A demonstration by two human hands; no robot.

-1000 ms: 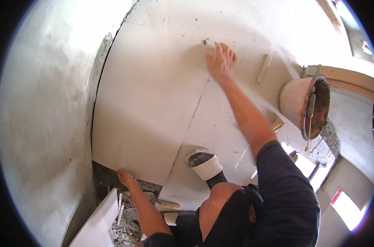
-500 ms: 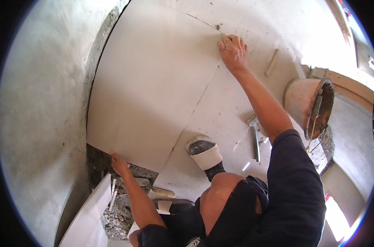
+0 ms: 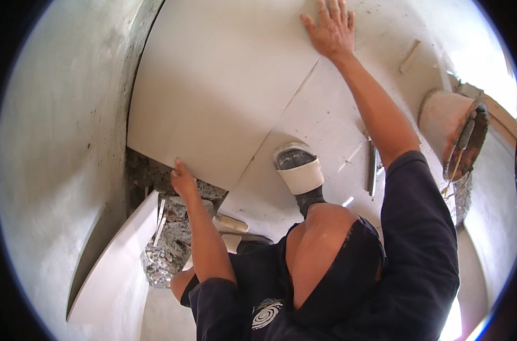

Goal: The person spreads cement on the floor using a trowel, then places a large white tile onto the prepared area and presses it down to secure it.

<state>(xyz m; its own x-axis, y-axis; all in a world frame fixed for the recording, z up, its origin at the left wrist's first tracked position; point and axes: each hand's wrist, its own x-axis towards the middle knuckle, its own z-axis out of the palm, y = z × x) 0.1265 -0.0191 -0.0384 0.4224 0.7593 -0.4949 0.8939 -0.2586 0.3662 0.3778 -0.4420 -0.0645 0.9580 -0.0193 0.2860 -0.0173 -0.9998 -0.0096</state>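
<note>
A large pale floor tile lies beside the left wall, its near edge over rough mortar. My left hand holds that near edge, thumb on top and the other fingers out of sight at the tile's edge. My right hand lies flat with spread fingers at the tile's far right side, by the joint with the neighbouring tile. The fingertips reach the top of the picture. Nothing is in this hand.
My sandalled foot stands on the neighbouring tile. A mortar-stained bucket lies tipped at the right, near a metal-handled tool and a small stick. A cut tile piece leans at the lower left beside rubble.
My right hand's fingers, bent at the tile's corner before, are now stretched out and spread. My left hand keeps its hold on the near edge. The view has shifted.
</note>
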